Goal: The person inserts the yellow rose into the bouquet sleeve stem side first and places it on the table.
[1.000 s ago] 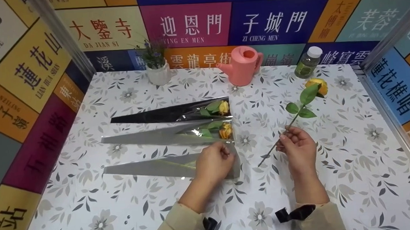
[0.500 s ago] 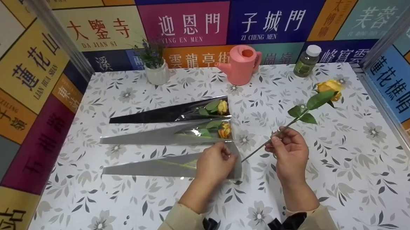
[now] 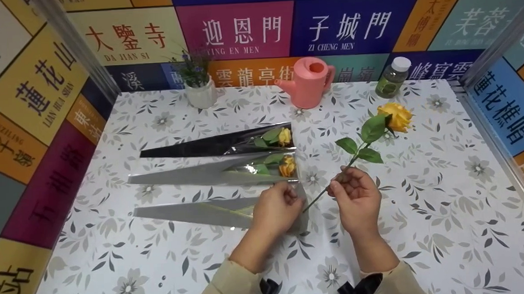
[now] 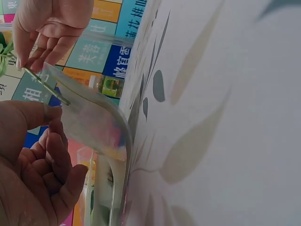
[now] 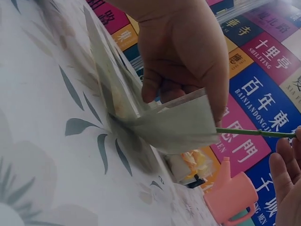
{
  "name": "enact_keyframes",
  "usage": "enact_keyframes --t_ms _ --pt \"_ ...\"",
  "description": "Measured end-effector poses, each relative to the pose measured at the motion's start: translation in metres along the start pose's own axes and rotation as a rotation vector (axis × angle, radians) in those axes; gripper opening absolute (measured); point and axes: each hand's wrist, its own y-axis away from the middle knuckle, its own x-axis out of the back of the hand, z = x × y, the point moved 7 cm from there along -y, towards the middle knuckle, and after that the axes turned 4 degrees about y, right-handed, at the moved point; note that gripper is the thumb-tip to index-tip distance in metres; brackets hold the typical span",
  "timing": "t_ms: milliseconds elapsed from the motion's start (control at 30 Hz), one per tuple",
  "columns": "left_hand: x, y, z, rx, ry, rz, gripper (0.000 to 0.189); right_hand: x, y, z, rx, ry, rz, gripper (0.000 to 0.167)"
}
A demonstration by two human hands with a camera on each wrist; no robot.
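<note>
My right hand (image 3: 358,200) pinches the green stem of a yellow rose (image 3: 395,116) with several leaves, bloom up and to the right. The stem's lower end reaches the mouth of a grey clear-fronted flower sleeve (image 3: 193,213). My left hand (image 3: 276,209) pinches the sleeve's mouth edge and hides part of it. In the right wrist view, the sleeve's mouth (image 5: 183,122) is lifted off the table, with the stem (image 5: 254,133) at its edge. In the left wrist view, the stem tip (image 4: 61,99) lies at the raised film.
Beyond the sleeve lie a wrapped yellow rose in grey (image 3: 200,171) and another in black (image 3: 190,145). At the back stand a potted plant (image 3: 201,94), a pink watering can (image 3: 308,86) and a white-capped jar (image 3: 393,79). Printed panels (image 3: 238,31) border the patterned table (image 3: 160,269).
My right hand has moved left with the rose, bringing the stem's lower end to the sleeve's mouth. The bloom swung right, then back left. My left hand stays nearly still at the sleeve.
</note>
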Motion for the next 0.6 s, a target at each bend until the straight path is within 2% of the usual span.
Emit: enact_keyframes --t_ms 200,433,600 --pt "-0.001 -0.001 0.003 -0.042 0.135 0.013 0.015 -0.006 0.004 0.001 0.036 0.001 -0.06 0.031" --pt "-0.001 -0.002 0.003 -0.02 0.278 -0.002 0.014 -0.011 0.009 0.0 0.052 0.124 -0.11 0.031" --pt "-0.002 -0.002 0.005 -0.025 0.332 0.01 0.015 -0.013 0.011 -0.002 0.057 0.152 -0.118 0.029"
